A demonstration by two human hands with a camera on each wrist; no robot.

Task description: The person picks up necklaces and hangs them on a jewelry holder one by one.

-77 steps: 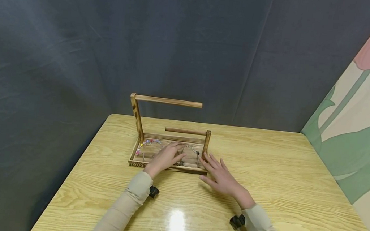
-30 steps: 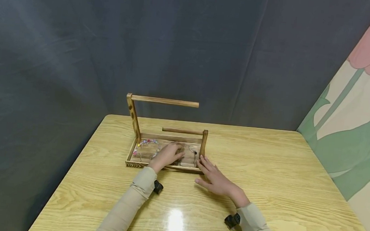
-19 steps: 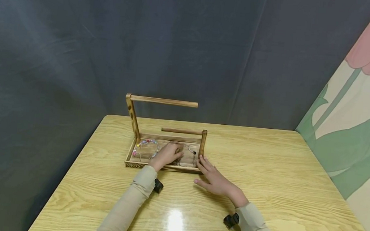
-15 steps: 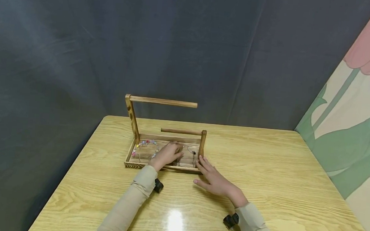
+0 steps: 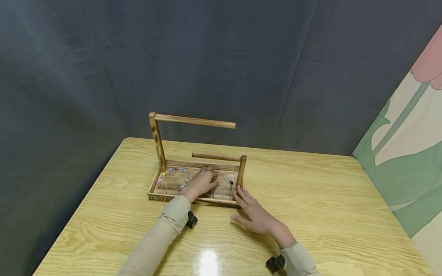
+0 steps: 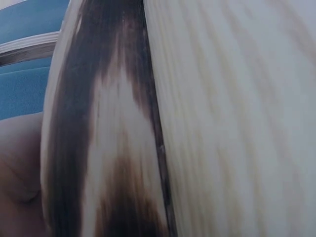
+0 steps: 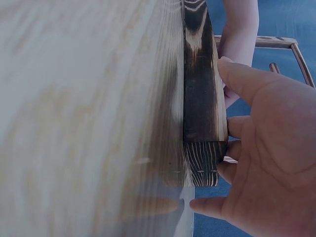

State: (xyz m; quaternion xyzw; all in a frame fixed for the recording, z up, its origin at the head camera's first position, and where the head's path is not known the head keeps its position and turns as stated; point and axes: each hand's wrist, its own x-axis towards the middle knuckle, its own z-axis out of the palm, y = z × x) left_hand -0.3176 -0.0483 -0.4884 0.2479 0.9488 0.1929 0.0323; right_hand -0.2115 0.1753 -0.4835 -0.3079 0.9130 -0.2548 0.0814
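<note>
My left hand (image 5: 200, 183) reaches into the middle of a wooden tray stand (image 5: 158, 197), fingers bent down toward its floor. What lies under the fingertips is hidden, and I cannot tell whether they pinch anything. Left of this hand lies a beaded bracelet (image 5: 180, 169) in mixed colours. On the other side is a silvery chain-like bracelet (image 5: 231, 183) with a dark bead. My right hand (image 5: 255, 214) lies with spread, fairly straight fingers at the tray's front right corner. In the right wrist view, its fingertips are right at the tray's dark end (image 7: 205, 113).
A tall post (image 5: 158, 141) at the tray's left bears a long rod (image 5: 195, 121). The shorter right post (image 5: 242, 172) carries a lower rod (image 5: 216, 157) behind my left hand. The stand sits on a wooden table (image 5: 317, 197), with a dark curtain (image 5: 227, 60) behind.
My left fingers have bent further down into the tray. My right hand has moved slightly left, its fingers now at the tray's right end. The head view has shifted slightly.
</note>
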